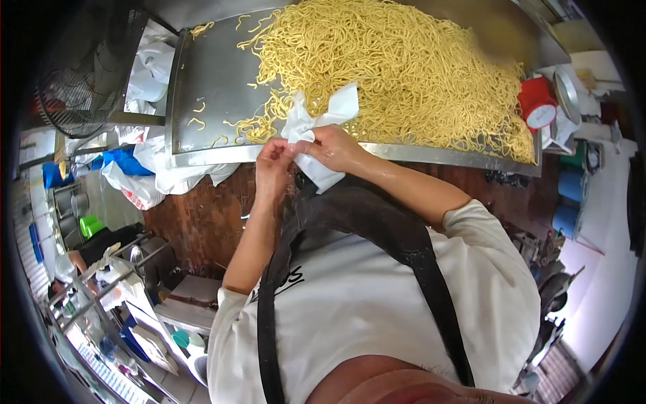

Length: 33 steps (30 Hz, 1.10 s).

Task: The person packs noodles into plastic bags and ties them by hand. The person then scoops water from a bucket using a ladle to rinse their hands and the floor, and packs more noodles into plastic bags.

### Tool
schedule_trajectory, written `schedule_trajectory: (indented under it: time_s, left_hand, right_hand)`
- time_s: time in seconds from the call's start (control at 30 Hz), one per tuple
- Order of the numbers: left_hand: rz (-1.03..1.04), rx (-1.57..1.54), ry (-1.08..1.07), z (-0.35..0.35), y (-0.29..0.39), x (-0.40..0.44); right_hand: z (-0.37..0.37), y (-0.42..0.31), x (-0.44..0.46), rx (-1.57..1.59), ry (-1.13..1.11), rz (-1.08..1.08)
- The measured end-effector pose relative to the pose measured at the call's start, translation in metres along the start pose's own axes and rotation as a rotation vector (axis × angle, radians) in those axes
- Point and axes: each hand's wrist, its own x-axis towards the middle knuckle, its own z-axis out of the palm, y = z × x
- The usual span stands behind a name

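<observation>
Both my hands meet at a white plastic bag [321, 172], over the near edge of a metal tray table [219, 74]. My left hand [272, 161] pinches the bag's left side. My right hand [330, 147] grips it from the right, fingers closed round the twisted middle. Two loose ends of the bag stick up above my hands, and its lower part hangs in front of the dark apron. Beyond it a wide heap of yellow noodles [390, 67] covers the middle and right of the tray, with a few loose strands at the left.
A red container [537, 102] stands at the tray's right end beside a round metal lid [566, 94]. At the upper left is a fan [77, 94]. White plastic bags [192, 176] lie below the tray's left corner. A metal rack is at the lower left.
</observation>
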Motion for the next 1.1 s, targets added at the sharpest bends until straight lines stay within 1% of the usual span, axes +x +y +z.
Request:
schedule_trajectory:
  time_s: [0.1,0.13,0.17,0.2,0.23,0.27,0.33,0.37,0.43,0.47,0.5,0.57,0.6,0.67,0.7,0.73,0.77,0.8,0.83,0.87,0.9,0.97,1.07,1.1]
  left_hand:
    - [-0.074,-0.418,0.047,-0.028,0.002,0.023]
    - [-0.171,-0.533,0.117,-0.022,0.034,0.026]
    - [-0.141,-0.662,0.1,-0.065,-0.011,0.069]
    - [-0.138,-0.671,0.103,-0.06,0.018,0.069]
    - [-0.136,-0.68,0.107,-0.053,0.051,0.067]
    - [-0.109,-0.66,0.08,-0.053,0.054,0.074]
    - [-0.04,-0.627,0.029,-0.048,0.057,0.095]
    - [-0.004,-0.537,0.015,-0.044,0.054,0.096]
    - [0.081,-0.353,-0.021,-0.03,0.048,0.107]
    - [0.146,-0.179,-0.099,-0.032,0.041,0.116]
    - [0.195,-0.065,-0.235,-0.025,0.051,0.108]
    - [0.299,0.167,-0.495,-0.006,0.1,0.069]
    - [0.587,0.698,-0.33,-0.002,0.127,0.057]
    - [0.769,1.055,0.038,-0.031,0.11,0.081]
    - [0.77,1.153,0.208,-0.064,0.091,0.093]
    - [0.501,1.238,0.331,-0.103,0.07,0.099]
    - [0.175,1.013,0.331,-0.125,0.065,0.095]
    - [0.172,0.945,0.305,-0.162,0.046,0.091]
    - [0.061,0.419,0.376,-0.164,0.037,0.082]
    - [-0.085,0.251,0.424,-0.15,0.049,0.07]
    - [-0.105,0.227,0.467,-0.134,0.057,0.063]
    - [-0.144,0.181,0.546,-0.11,0.062,0.057]
    - [-0.146,0.024,0.606,-0.1,0.052,0.06]
    - [-0.145,-0.05,0.616,-0.096,0.052,0.063]
  right_hand:
    - [0.021,0.023,-0.005,-0.05,0.296,-0.279]
    - [0.012,0.028,-0.012,-0.064,0.353,-0.138]
    - [-0.004,0.037,-0.023,-0.078,0.405,0.001]
    - [-0.019,0.065,-0.032,-0.28,0.499,0.041]
    - [-0.029,0.084,-0.04,-0.285,0.676,0.208]
    - [-0.042,0.124,-0.054,-0.296,0.623,0.386]
    - [-0.064,0.106,-0.057,-0.421,0.342,0.752]
    - [-0.072,0.093,-0.059,-0.473,0.188,0.931]
    - [-0.059,0.056,-0.057,-0.562,0.382,0.298]
    - [-0.059,0.012,-0.039,-0.519,0.464,0.077]
    - [-0.055,-0.025,-0.017,-0.47,0.539,-0.144]
    - [-0.048,-0.029,0.022,-0.347,0.423,-0.222]
    - [-0.054,-0.026,0.04,-0.293,0.284,-0.135]
    - [-0.076,-0.018,0.074,-0.195,0.005,0.034]
    - [-0.088,-0.02,0.08,-0.202,-0.09,-0.001]
    - [-0.103,-0.024,0.083,-0.205,-0.186,-0.035]
    - [-0.116,-0.023,0.09,-0.209,-0.276,-0.072]
    - [-0.116,0.004,0.094,-0.078,-0.191,-0.278]
    - [-0.114,0.029,0.106,-0.258,-0.063,-0.152]
    - [-0.116,0.055,0.126,-0.44,0.065,-0.029]
    - [-0.119,0.083,0.149,-0.62,0.198,0.095]
    - [-0.133,0.147,0.197,-0.941,0.282,0.207]
    - [-0.148,0.188,0.274,-0.887,0.151,0.312]
    - [-0.154,0.206,0.301,-0.877,0.144,0.302]
